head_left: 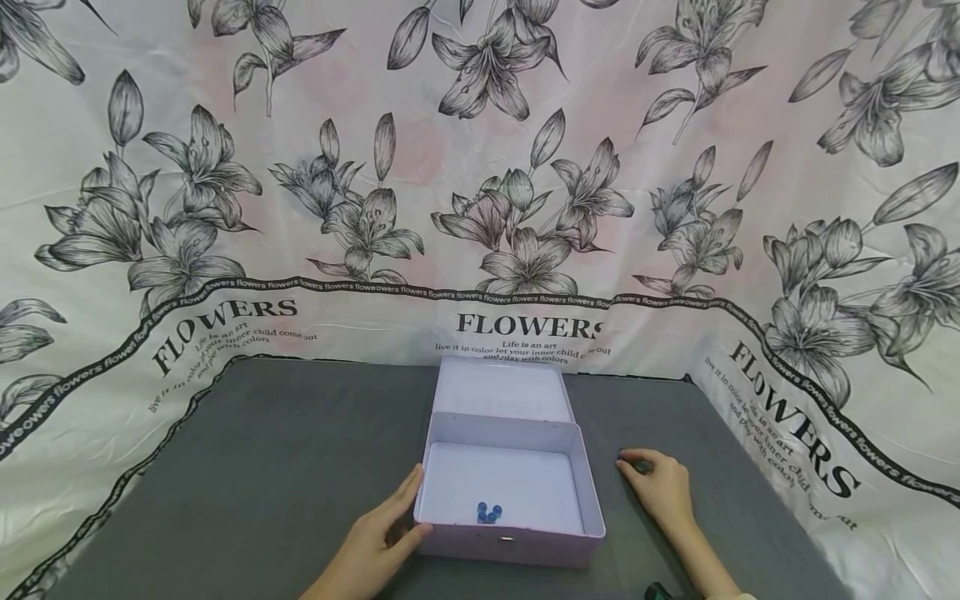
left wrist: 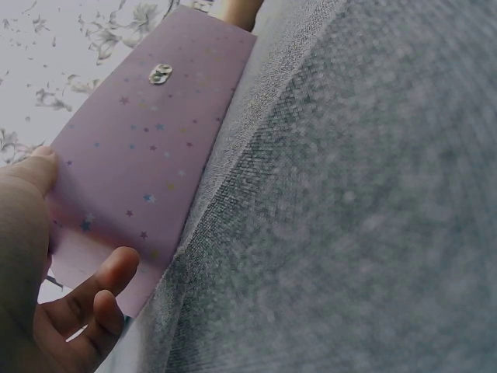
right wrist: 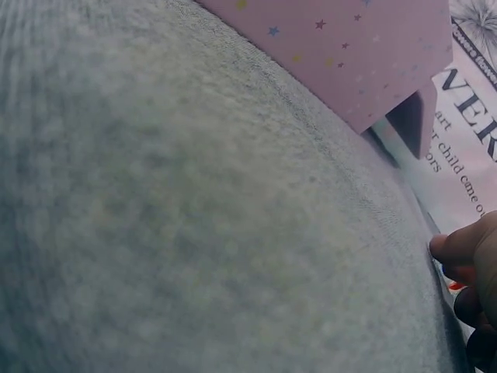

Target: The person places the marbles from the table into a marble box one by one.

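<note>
A lilac tin box (head_left: 510,546) with small printed stars and a metal clasp stands with its lid (head_left: 498,387) raised at the back. On its white floor, near the front wall, lie several small blue marbles (head_left: 489,512). My left hand (head_left: 382,529) grips the box's front left corner, thumb at the front rim and fingers along the left side. To the right of the box, my right hand (head_left: 660,483) is low at the table with curled fingers. Between those fingers a small coloured thing (right wrist: 454,286) shows red and orange, mostly hidden; I cannot tell its kind.
A grey cloth (head_left: 300,467) covers the table. White fabric with printed lilies (head_left: 517,208) hangs behind and along both sides. A small dark object (head_left: 658,592) shows at the bottom edge by the right forearm.
</note>
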